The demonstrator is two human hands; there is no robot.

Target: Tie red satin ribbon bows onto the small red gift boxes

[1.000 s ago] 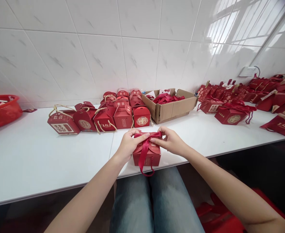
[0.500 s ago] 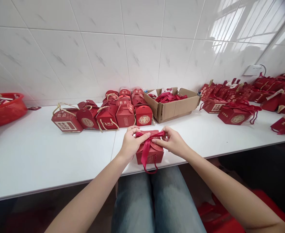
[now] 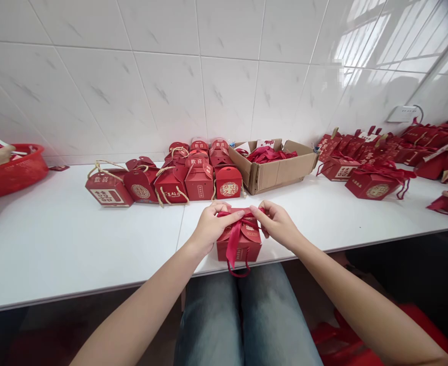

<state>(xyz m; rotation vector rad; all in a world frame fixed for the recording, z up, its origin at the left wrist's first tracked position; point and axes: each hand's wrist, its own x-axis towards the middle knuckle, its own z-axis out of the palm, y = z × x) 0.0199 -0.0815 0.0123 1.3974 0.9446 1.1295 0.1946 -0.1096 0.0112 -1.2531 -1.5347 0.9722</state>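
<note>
A small red gift box (image 3: pixel 251 250) with gold print stands at the table's front edge, just above my lap. Across its top runs a dark red ribbon (image 3: pixel 233 243), one tail hanging down the front beside a looped red cord handle (image 3: pixel 240 275). My left hand (image 3: pixel 213 226) is closed on the ribbon at the box's upper left, thumb laid over it. At the upper right, my right hand (image 3: pixel 275 223) pinches the ribbon between thumb and fingers. The knot is partly covered by my thumbs.
Several red boxes with rope handles (image 3: pixel 170 185) stand behind on the white table (image 3: pixel 132 244). Beside them is a cardboard box (image 3: pixel 285 173) of red ribbons. More red boxes (image 3: pixel 372 182) fill the right. Other people's hands are at a red basket (image 3: pixel 26 170) and a box far right.
My right thumb and fingers have shifted inward over the ribbon, nearer my left thumb. On the left, another person's hand has lifted something red and white at the basket.
</note>
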